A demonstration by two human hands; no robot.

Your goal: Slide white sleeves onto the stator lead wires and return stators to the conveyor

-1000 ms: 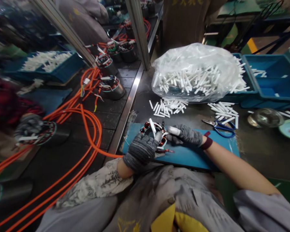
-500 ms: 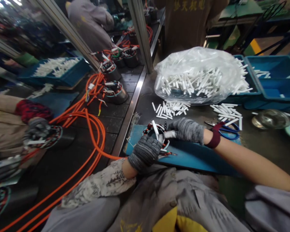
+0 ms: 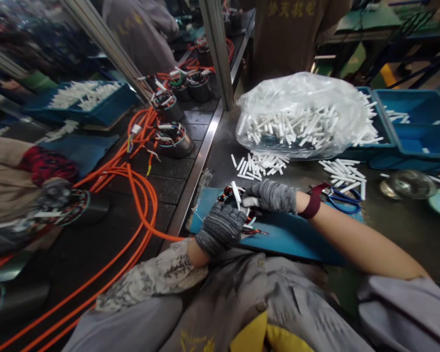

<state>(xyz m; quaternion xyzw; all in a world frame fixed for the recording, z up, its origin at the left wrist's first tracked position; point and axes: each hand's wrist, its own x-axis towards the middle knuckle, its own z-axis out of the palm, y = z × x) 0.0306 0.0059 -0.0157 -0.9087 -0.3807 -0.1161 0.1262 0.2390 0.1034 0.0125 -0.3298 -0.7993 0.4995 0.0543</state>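
Observation:
A round motor stator (image 3: 227, 195) with copper windings and coloured leads lies on a blue mat (image 3: 286, 234) in front of me. My left hand (image 3: 222, 227), in a dark grey knit glove, grips its near rim. A white sleeve tube (image 3: 235, 193) sticks up from the windings. My right hand (image 3: 269, 196), in a lighter grey glove with a maroon wrist cuff, pinches a white tube end at the stator's right side.
Loose white tubes (image 3: 258, 165) and a clear bag (image 3: 300, 115) of them lie behind the mat. Blue-handled scissors (image 3: 339, 198) sit to the right near blue bins (image 3: 410, 132). Orange cables (image 3: 132, 181) and more stators (image 3: 170, 137) cover the left belt. Another person's gloved hand (image 3: 53, 195) works at far left.
My right hand has slid left and closer over the stator, its fingers now at the windings. My left hand keeps its grip. The view has shifted slightly.

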